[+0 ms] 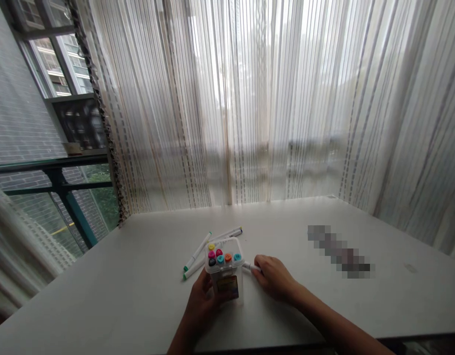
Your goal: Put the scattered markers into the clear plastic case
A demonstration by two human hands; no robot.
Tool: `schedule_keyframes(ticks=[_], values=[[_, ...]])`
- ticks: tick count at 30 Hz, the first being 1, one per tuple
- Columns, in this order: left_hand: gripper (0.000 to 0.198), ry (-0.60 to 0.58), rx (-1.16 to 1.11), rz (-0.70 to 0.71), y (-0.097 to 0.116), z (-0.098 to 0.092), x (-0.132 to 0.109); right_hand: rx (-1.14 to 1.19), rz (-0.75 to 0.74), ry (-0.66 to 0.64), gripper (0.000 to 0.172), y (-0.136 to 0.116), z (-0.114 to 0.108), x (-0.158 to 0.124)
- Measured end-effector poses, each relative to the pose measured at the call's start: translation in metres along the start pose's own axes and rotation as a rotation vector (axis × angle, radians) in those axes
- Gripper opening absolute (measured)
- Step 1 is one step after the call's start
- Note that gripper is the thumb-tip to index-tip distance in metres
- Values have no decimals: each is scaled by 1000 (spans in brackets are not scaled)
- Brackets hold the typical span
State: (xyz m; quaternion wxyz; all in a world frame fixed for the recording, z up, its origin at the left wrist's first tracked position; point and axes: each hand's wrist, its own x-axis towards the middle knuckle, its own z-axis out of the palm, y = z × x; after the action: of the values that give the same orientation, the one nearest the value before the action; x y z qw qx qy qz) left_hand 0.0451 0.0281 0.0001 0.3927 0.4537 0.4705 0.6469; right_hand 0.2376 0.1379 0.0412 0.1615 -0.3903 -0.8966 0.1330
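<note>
A clear plastic marker box (237,292) stands upright on the white table, with several markers in it showing yellow, pink, orange, blue and dark caps. My left hand (205,301) is wrapped round the box's lower left side and front. Just right of the box, my right hand (271,276) is closed round a white marker (249,266) held low over the table; whether it touches the surface I cannot tell. Left of and behind the box lie a green-capped marker (197,251), another green-ended marker (193,270) and markers with dark and yellow ends (232,232).
The white table (120,291) reaches back to sheer striped curtains (227,123). On its right side lies a long pixelated thing (338,251) that I cannot make out. A window and a green railing (60,182) are at the left. The table's front edge runs along the bottom.
</note>
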Motion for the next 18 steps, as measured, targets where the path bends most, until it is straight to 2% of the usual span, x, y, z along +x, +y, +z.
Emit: schedule_keyframes(ticks=[3,7,9,13,18], values=[[48,22,-19,-13,1,1,0,147,81,124,21,9,-4,-10],[50,3,-21,-46,-1,-1,0,790,77,387,33,12,-18,-28],[50,1,-17,-48,-3,-3,1,989,56,498,39,10,-32,-35],[49,-12,-26,-39,-6,-3,2,1078,8,676,37,-1,-70,-43],[48,-17,-63,-35,-4,-1,2,915,-206,717,25,-28,-114,-42]])
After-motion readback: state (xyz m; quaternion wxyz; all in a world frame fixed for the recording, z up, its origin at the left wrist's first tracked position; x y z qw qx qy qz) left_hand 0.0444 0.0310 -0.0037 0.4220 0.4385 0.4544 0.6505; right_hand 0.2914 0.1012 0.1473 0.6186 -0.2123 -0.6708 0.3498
